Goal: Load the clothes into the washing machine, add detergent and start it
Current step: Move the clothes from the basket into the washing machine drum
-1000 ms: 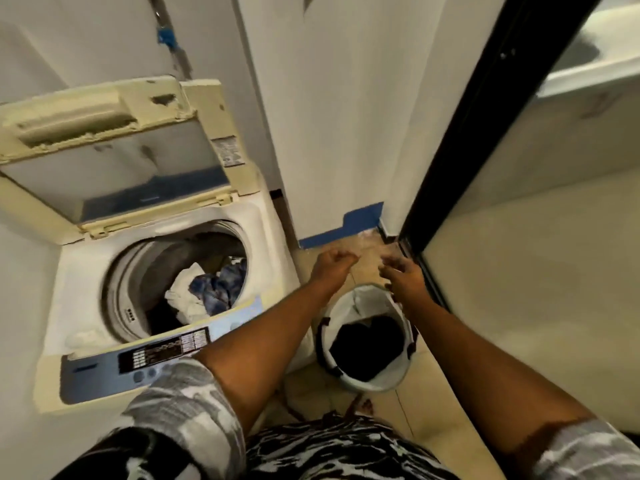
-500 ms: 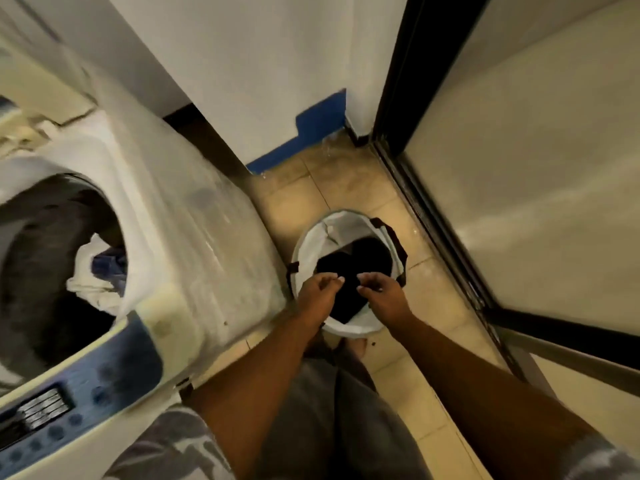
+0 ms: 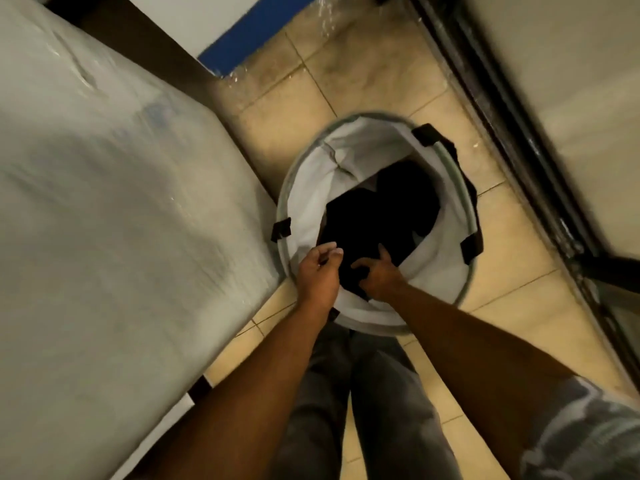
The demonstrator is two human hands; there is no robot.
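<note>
A round white laundry basket (image 3: 446, 271) with black handles stands on the tiled floor, right beside the washing machine (image 3: 121, 202). Only the machine's white side shows; its drum and panel are out of view. A black garment (image 3: 381, 209) lies bunched inside the basket. Both of my hands are down at the basket's near rim. My left hand (image 3: 318, 271) pinches the garment's left edge with curled fingers. My right hand (image 3: 377, 275) has its fingers closed into the black cloth just to the right.
A dark door track (image 3: 519, 161) and a pale door panel run along the right. A strip of blue tape (image 3: 242, 36) marks the wall base beyond the basket. My legs in grey trousers (image 3: 367, 410) stand just behind the basket.
My view has tipped down and forward, so the machine's opening has left the frame. Both hands have dropped from above the basket into it and closed on the black garment.
</note>
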